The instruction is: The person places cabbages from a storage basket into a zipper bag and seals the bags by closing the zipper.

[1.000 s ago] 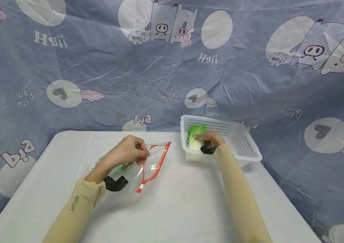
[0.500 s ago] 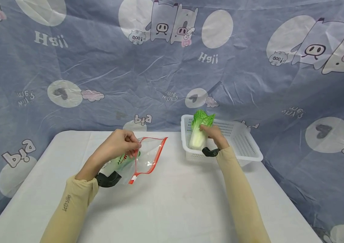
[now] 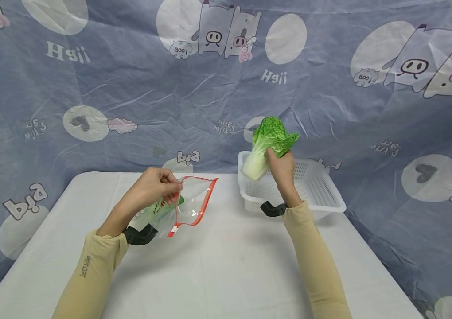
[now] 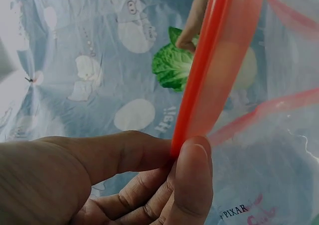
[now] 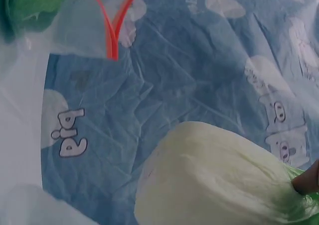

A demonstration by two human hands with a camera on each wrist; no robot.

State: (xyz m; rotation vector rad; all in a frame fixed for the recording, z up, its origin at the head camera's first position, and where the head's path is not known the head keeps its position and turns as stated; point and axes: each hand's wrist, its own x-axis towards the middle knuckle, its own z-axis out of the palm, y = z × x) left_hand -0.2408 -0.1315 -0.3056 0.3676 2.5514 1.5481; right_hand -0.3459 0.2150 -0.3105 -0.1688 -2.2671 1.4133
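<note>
My left hand [image 3: 157, 189] pinches the red zip edge of a clear zip bag [image 3: 207, 201], its mouth gaping to the right. Something green [image 3: 160, 212] lies inside the bag, partly hidden by the hand. In the left wrist view, thumb and fingertips squeeze the red strip [image 4: 204, 70]. My right hand [image 3: 283, 170] grips a napa cabbage [image 3: 270, 135] by its leafy side, lifted over the white basket [image 3: 331, 207]. The cabbage's pale base points down and left. That base [image 5: 209, 175] fills the lower part of the right wrist view, with only a fingertip showing at the edge.
The perforated basket stands at the back right of a white-covered table [image 3: 226, 270]. A blue-grey printed cloth [image 3: 194, 97] hangs behind the table and along its right side.
My right hand has raised the cabbage up out of the basket, tilting its leaves to the right. The left hand has drawn the bag slightly left and up, still pinching its edge.
</note>
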